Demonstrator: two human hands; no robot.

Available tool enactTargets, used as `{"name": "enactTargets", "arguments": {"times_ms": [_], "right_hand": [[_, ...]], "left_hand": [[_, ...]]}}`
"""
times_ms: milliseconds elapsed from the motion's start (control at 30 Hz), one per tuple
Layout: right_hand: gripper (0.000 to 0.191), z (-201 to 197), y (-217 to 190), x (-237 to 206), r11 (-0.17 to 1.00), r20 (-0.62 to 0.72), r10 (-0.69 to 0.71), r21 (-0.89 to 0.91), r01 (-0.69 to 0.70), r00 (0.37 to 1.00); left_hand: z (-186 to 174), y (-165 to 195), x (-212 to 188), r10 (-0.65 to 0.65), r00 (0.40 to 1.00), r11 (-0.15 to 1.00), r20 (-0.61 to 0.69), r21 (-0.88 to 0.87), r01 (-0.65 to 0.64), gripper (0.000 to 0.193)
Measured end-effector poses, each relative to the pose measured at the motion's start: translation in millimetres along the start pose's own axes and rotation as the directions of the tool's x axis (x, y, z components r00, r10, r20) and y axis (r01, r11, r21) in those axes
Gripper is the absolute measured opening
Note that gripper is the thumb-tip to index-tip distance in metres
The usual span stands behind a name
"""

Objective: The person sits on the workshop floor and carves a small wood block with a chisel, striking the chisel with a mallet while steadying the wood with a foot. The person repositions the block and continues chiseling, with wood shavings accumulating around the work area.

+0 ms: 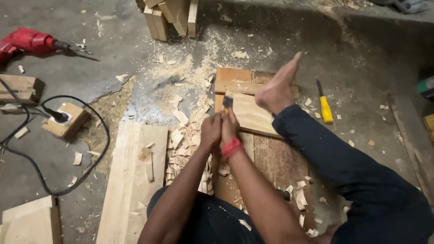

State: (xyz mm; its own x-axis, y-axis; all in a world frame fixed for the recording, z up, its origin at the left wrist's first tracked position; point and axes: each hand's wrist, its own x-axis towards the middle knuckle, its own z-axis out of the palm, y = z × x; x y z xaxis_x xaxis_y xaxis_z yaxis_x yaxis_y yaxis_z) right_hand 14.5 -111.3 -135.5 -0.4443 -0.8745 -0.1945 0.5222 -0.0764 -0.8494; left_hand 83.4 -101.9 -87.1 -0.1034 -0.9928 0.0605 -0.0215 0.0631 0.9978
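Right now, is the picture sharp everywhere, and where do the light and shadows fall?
Head view: the light is brightest on the sawdust at the middle, while the top right floor falls into deep shadow; the hands, left hand and right hand, and the chisel they grip look slightly smeared, but the red drill and the yellow screwdriver stay fairly crisp; no strong glare shows.

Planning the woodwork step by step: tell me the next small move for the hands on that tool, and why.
Probably push the chisel forward along the pale board. Both the left hand and right hand grip its handle, the blade meets the board's near edge, and the foot pins the board.
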Motion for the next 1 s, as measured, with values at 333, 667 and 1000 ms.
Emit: {"name": "enactTargets", "arguments": {"times_ms": [333,667,1000], "right_hand": [[0.064,-98,-101,-75,0.919,0.072,0.047,-0.395,-0.015,0.996],[0.068,-194,-154,-252,0.833,0.065,0.205,-0.535,-0.139,0.977],[0.066,-214,-173,-308,0.877,0.18,0.224,-0.465,-0.118,0.958]], "left_hand": [[63,2,13,0.033,0.999,0.63,0.0,0.776,-0.021,0.082],[95,-16,-79,0.005,0.995,0.558,0.099,0.826,-0.085,0.099],[98,-18,-173,0.057,0.998,0.524,-0.002,0.851,-0.028,0.103]]}}
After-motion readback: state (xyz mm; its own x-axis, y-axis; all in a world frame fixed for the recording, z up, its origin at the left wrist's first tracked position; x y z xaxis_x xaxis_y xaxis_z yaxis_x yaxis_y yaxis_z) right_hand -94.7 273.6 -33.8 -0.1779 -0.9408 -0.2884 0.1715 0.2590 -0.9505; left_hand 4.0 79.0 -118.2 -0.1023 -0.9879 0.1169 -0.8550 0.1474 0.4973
